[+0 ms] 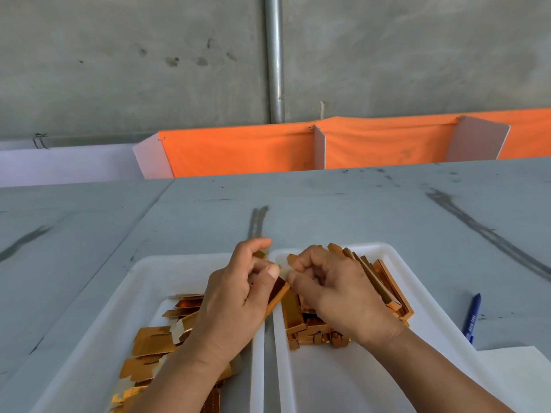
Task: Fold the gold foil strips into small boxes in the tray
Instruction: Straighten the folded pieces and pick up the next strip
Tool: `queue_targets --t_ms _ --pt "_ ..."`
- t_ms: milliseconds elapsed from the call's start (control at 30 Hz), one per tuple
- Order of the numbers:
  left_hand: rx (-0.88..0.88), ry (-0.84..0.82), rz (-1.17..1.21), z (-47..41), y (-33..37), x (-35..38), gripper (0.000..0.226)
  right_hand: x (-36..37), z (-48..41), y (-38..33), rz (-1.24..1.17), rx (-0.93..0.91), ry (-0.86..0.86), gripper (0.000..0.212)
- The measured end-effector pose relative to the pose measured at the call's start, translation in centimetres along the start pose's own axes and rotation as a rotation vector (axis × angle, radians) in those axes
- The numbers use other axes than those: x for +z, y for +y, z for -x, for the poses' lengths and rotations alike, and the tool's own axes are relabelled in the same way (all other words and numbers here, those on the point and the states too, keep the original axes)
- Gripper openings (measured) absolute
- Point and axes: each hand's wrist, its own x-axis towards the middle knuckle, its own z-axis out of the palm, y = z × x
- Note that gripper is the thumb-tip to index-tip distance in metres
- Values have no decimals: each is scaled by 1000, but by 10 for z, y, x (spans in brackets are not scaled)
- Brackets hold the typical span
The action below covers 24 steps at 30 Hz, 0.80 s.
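left hand (235, 296): bare | right hand (337, 289): bare | forearms (179, 378): uncovered to frame edge | left thumbnail (272, 271): short, plain

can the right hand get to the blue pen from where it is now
Probably yes, once freed: the right hand is pinching a strip with the left hand, but the pen lies on open table just right of the right tray, with nothing in between.

Grey concrete wall (119, 55) behind, vertical metal pipe (275, 55) running up it. Orange cloth (238, 150) with white divider panels (319, 150) along far edge of scuffed grey table (328, 204).
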Motion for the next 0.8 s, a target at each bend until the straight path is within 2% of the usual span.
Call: queue_targets --t_ms 67,167,267,400,533,633,800 --pt "-50 -41 -25 1 -1 0 48 -4 -2 0 -77 56 44 17" --pt "-111 -126 -201 2 0 4 59 -8 -4 0 -161 119 80 17" --pt "-92 -137 -334 2 1 9 36 -9 -4 -1 -185 129 86 15" --pt "-110 -118 -353 2 1 10 37 -7 -1 -1 -67 58 160 8" --pt "-164 -104 -419 0 0 12 53 -5 1 -1 126 -62 224 11" --pt "-139 -105 -457 0 -1 14 67 -2 1 0 207 -91 223 15" --pt "-71 -43 -464 2 2 17 64 -1 1 1 281 -131 240 16"
